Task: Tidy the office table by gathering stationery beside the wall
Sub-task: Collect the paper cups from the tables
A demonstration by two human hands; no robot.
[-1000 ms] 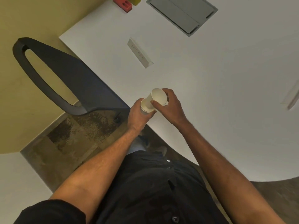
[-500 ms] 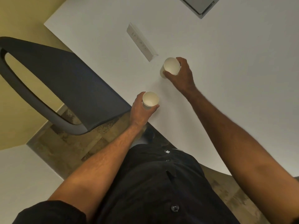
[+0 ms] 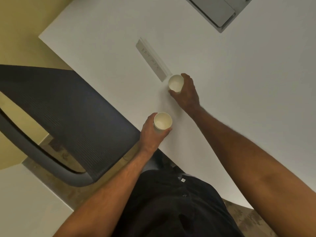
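Two white paper cups stand upright, mouths up. My left hand (image 3: 151, 134) wraps around the near cup (image 3: 162, 121) at the table's front edge. My right hand (image 3: 187, 93) holds the far cup (image 3: 175, 83), which rests on the white table (image 3: 239, 100) just beside the end of a white name plate (image 3: 152, 59) with handwriting on it. Both cups look empty inside.
A dark mesh office chair (image 3: 59, 113) stands at the left, close to the table's edge. A grey cable hatch (image 3: 215, 11) is set into the table at the top right. The yellow wall (image 3: 20, 23) runs along the upper left.
One second ago both hands held the cups stacked together near the table edge. They were pulled apart; my right hand carried one cup forward to the name plate, my left kept the other.
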